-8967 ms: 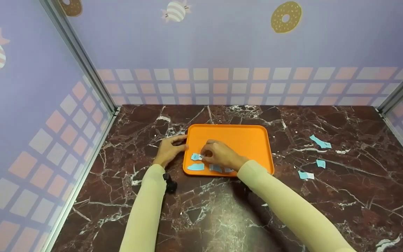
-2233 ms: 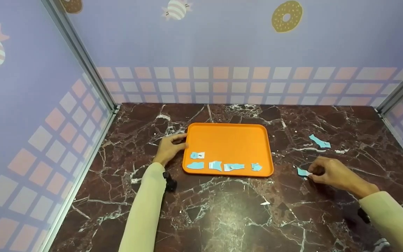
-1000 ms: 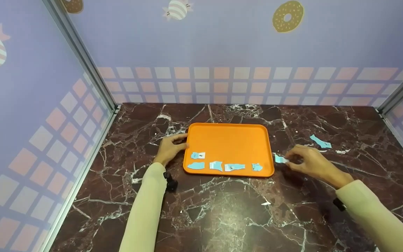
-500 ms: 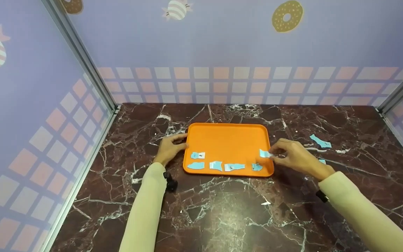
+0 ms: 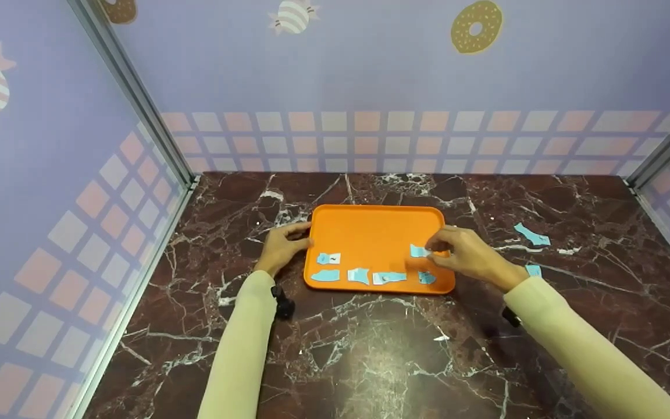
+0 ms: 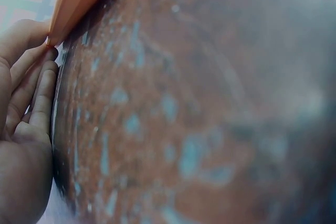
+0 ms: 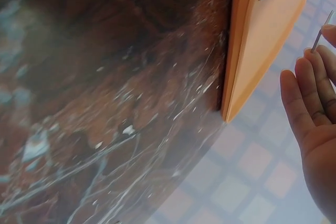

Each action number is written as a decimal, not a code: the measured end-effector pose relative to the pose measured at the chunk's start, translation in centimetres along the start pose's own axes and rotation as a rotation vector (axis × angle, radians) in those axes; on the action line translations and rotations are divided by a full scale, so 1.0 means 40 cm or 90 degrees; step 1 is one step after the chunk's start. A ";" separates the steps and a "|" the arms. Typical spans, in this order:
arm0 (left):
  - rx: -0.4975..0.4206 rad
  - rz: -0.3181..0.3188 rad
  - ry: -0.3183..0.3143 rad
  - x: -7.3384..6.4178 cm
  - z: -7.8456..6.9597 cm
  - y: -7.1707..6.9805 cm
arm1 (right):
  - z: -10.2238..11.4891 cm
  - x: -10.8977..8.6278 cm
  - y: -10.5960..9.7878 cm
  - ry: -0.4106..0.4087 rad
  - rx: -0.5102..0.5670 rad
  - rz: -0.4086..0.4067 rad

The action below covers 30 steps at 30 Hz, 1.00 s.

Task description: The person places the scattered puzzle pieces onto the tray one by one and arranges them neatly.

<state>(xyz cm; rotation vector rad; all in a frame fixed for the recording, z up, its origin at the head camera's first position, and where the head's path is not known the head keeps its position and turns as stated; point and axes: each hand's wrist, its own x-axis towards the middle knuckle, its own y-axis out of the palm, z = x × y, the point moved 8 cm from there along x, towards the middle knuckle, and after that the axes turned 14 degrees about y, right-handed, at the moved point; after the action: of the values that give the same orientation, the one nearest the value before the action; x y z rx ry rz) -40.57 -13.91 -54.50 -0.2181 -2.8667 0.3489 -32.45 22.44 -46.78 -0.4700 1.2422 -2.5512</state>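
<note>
Tray [image 5: 378, 230] reads as moulded plastic, smooth, low sheen. Ragged-edged scraps [image 5: 390, 277] look like paper or thin card, smooth-faced. Tabletop [image 5: 335, 372]: polished and glossy, stone-patterned (pale glare on its near part from where I stand; real marble or printed sheet, cannot tell). Wall panels [image 5: 364, 70]: smooth, printed, soft satin. Corner strip [image 5: 130, 87]: metal by its look, dull. Sleeves [image 5: 241, 343]: plain matt cloth, smooth.

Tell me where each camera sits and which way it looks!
Head: on the head, facing forward and down at the orange tray; left hand, right hand and sleeves show.
Left wrist: on that wrist, facing the left hand at the tray's edge.
Right wrist: on that wrist, facing the right hand pinching a blue piece.
Both wrist views share the tray and tabletop.
</note>
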 end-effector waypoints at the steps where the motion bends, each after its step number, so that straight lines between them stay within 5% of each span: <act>1: 0.002 -0.001 0.001 0.000 0.001 0.000 | 0.002 0.006 0.004 0.004 0.001 0.003; 21: 0.007 -0.004 -0.008 0.001 0.007 -0.002 | 0.057 0.075 0.080 -0.018 0.015 0.052; 30: 0.000 -0.003 -0.018 -0.002 0.003 0.000 | 0.071 0.101 0.116 0.014 0.018 0.071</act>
<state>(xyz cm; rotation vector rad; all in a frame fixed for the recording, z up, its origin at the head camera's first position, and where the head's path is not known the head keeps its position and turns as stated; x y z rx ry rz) -40.52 -13.95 -54.65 -0.2091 -2.8942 0.3540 -34.57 16.13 -48.12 -0.3576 1.2025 -2.4830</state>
